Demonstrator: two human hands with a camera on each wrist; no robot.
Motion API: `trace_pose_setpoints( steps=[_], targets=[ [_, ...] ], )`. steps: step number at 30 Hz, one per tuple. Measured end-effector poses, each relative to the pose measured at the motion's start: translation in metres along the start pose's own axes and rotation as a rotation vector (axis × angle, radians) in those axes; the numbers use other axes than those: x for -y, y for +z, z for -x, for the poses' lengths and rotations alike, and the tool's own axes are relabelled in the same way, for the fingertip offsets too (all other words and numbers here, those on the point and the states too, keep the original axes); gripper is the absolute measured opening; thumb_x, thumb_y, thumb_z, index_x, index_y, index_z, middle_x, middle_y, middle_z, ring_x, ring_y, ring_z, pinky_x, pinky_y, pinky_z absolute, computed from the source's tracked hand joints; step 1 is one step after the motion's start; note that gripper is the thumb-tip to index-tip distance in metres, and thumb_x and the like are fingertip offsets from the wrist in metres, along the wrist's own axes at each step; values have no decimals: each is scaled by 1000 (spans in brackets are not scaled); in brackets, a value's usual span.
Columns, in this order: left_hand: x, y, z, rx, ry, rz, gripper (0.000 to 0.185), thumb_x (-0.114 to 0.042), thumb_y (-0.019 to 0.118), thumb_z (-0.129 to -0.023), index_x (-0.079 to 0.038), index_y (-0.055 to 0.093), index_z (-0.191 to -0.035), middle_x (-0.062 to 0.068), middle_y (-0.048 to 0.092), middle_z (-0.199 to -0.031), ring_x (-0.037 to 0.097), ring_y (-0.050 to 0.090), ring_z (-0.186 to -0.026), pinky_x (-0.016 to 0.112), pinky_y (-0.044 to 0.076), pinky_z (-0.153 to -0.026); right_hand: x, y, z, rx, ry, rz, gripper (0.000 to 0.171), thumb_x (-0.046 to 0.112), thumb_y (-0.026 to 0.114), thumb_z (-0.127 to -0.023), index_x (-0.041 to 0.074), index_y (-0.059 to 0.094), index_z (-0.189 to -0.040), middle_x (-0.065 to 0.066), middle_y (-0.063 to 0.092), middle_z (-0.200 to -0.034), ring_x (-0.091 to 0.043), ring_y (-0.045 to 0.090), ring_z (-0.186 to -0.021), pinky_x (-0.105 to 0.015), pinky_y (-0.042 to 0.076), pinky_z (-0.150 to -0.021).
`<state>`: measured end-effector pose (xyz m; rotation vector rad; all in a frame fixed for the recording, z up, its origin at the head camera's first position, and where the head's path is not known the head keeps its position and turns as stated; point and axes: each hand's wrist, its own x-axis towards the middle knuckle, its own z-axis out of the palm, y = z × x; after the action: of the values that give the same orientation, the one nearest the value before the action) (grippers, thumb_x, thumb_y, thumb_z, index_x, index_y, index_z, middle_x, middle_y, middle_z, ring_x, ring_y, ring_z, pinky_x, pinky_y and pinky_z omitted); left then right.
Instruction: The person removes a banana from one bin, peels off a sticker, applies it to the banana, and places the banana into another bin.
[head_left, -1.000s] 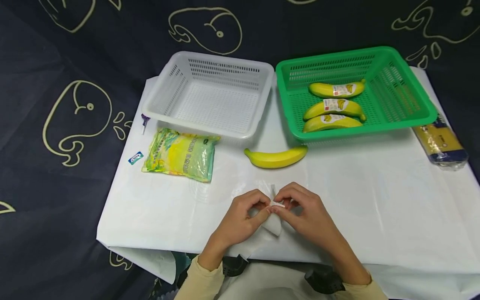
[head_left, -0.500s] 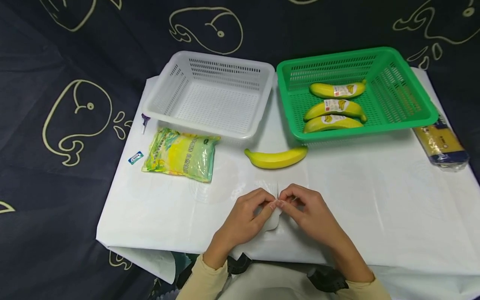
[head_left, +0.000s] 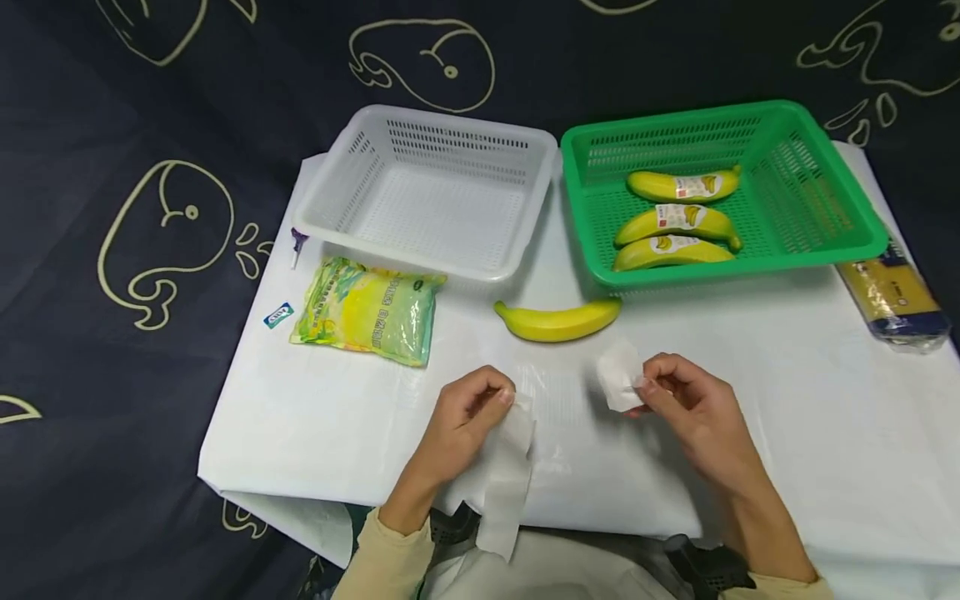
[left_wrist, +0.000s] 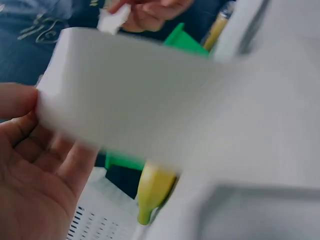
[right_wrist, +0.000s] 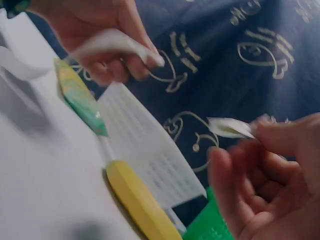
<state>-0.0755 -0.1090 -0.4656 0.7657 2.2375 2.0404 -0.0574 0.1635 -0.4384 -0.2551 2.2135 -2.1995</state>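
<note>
My left hand [head_left: 468, 421] pinches the upper end of a long white paper strip [head_left: 504, 483] between thumb and forefinger. The strip hangs down past the table's front edge, and in the left wrist view it fills much of the picture, blurred. To the right, my right hand [head_left: 693, 408] pinches a small white paper piece [head_left: 621, 375] above the table. The two papers are apart. A yellow banana [head_left: 558, 322] with no label showing lies on the table just beyond the hands. It also appears in the right wrist view, below the hands.
A white basket [head_left: 427, 265] and a green basket [head_left: 750, 265] stand at the back. Several bananas [head_left: 682, 185] with labels lie in the green one. A yellow-green bag [head_left: 367, 312], a small blue-green packet [head_left: 278, 315] and a purple item [head_left: 298, 240] lie left; a gold-blue package [head_left: 896, 296] lies right.
Both hands were together over the crumpled white paper. Now they are apart, the left moved left with the long strip and the right moved right with the small piece.
</note>
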Motion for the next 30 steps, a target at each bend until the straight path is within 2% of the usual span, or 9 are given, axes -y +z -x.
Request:
trace_pose_setpoints(
  steps=[2,4,8,11,14,19,22,30],
  targets=[
    [0,1,-3,40,-27,-51,10,2,55,-95,-6,62,-95,2,56,-78,11,49,-68,26,43,-59,1,0,1,48,18,52,7,-4,58,-93,-3,60,-100,-17,57,-93,-24,63,-75,-36,55,-65],
    [2,4,-5,42,-39,-112,8,-6,58,-96,-7,64,-100,0,60,-81,10,54,-69,26,48,-62,0,6,0,86,39,77,9,-1,60,-93,-1,61,-102,-16,58,-95,-26,63,-76,-37,55,-66],
    [7,6,-11,-34,-60,-256,18,-14,61,-95,-10,66,-112,-5,65,-83,6,60,-70,23,52,-64,-5,14,-1,50,71,101,7,4,61,-94,2,63,-100,-15,60,-90,-31,64,-68,-35,55,-65],
    [7,3,-15,-66,-86,-317,24,-15,63,-94,-13,64,-118,-8,66,-84,3,62,-72,22,52,-67,-7,15,-1,22,73,94,5,3,61,-94,0,63,-98,-16,61,-86,-34,64,-64,-33,55,-63],
    [6,0,-17,-58,-100,-302,24,-15,64,-93,-14,64,-117,-8,67,-85,4,63,-74,23,52,-68,-9,15,0,21,76,54,7,1,60,-94,-3,62,-99,-17,61,-85,-32,63,-64,-35,55,-62],
    [5,0,-17,-19,-123,-262,20,-16,64,-93,-15,66,-114,-10,66,-86,4,64,-76,24,53,-69,-12,14,0,20,75,-109,11,-3,56,-95,-11,60,-101,-16,60,-89,-25,64,-65,-38,55,-59],
    [6,1,-17,-14,-124,-262,20,-15,65,-93,-15,66,-113,-10,66,-86,3,63,-75,24,53,-68,-14,13,0,42,78,-202,12,-4,53,-96,-13,58,-101,-15,60,-90,-21,63,-66,-35,55,-59],
    [7,0,-18,-14,-103,-243,21,-13,66,-92,-12,66,-112,-7,67,-87,6,64,-77,24,53,-69,-15,12,1,74,123,-298,12,-4,50,-97,-12,58,-102,-12,62,-89,-17,62,-67,-30,54,-60]
  ],
)
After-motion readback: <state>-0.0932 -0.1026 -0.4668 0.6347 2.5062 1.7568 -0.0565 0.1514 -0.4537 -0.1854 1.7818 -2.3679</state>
